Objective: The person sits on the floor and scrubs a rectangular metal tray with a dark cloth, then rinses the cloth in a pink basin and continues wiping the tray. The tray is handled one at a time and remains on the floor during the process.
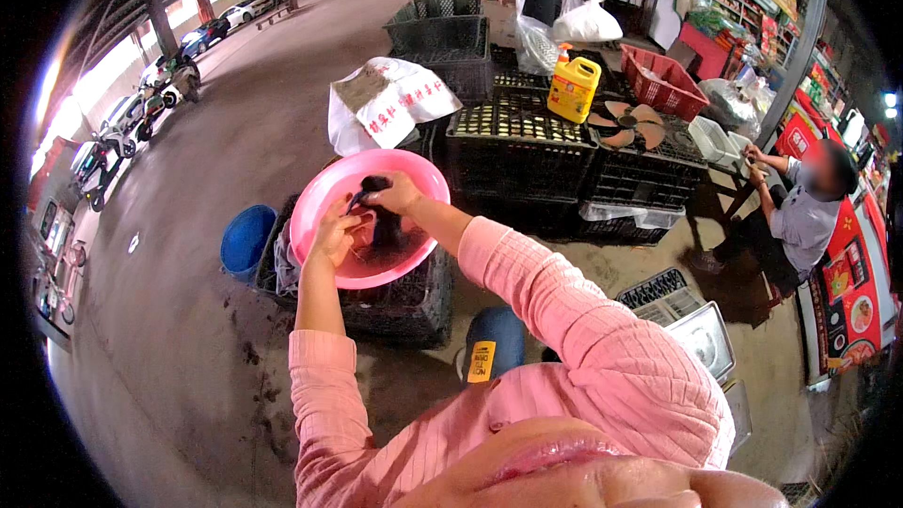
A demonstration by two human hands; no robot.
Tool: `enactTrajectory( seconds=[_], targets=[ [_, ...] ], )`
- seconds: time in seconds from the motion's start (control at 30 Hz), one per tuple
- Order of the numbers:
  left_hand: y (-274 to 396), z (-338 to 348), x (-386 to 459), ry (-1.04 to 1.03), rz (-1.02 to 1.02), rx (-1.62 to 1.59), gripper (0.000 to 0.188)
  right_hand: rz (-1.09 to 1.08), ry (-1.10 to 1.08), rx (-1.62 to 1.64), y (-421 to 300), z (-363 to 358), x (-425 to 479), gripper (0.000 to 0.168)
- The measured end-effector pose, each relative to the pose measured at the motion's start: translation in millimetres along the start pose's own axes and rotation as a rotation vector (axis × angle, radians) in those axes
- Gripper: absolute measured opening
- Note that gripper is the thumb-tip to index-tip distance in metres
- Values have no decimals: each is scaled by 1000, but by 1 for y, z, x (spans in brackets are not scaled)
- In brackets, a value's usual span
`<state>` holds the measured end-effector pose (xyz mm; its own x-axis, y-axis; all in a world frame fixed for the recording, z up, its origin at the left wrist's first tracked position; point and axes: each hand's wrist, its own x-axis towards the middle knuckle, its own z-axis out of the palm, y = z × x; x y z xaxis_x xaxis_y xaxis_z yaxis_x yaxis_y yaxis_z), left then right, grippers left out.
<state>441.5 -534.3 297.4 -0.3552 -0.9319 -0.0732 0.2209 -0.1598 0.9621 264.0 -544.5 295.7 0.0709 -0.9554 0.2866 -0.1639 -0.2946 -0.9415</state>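
A pink plastic basin (430, 183) with water in it rests on a black crate. Over the water, my right hand (396, 194) is closed on a dark wet cloth (384, 226), whose lower part hangs into the basin. My left hand (337, 229) is at the basin's left side, its fingers around a dark blue strip that seems to belong to the same cloth. Whether the cloth is a garment cannot be told.
A blue bucket (247, 240) stands left of the crate. Beyond the basin are a white printed sack (391, 102), stacked black crates (522, 162), a yellow pump bottle (574, 88), fan blades (628, 125) and a red basket (663, 85). One person sits at the right; another stands behind holding bags.
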Motion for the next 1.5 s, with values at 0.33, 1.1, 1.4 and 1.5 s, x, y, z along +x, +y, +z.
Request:
enactTrajectory(
  seconds=[0.33,1.1,1.4,1.5],
  targets=[
    [-68,14,25,-395,-286,1647,43,266,-405,-1039,69,11,-3,58],
    [-16,48,8,-255,-464,-458,91,300,252,430,-3,-23,41,29],
    [-23,13,40,-47,-50,-891,63,-427,244,-535,-65,53,-47,25],
    [-33,5,51,-7,-34,-907,49,-411,245,-600,-58,58,-38,29]
  ],
)
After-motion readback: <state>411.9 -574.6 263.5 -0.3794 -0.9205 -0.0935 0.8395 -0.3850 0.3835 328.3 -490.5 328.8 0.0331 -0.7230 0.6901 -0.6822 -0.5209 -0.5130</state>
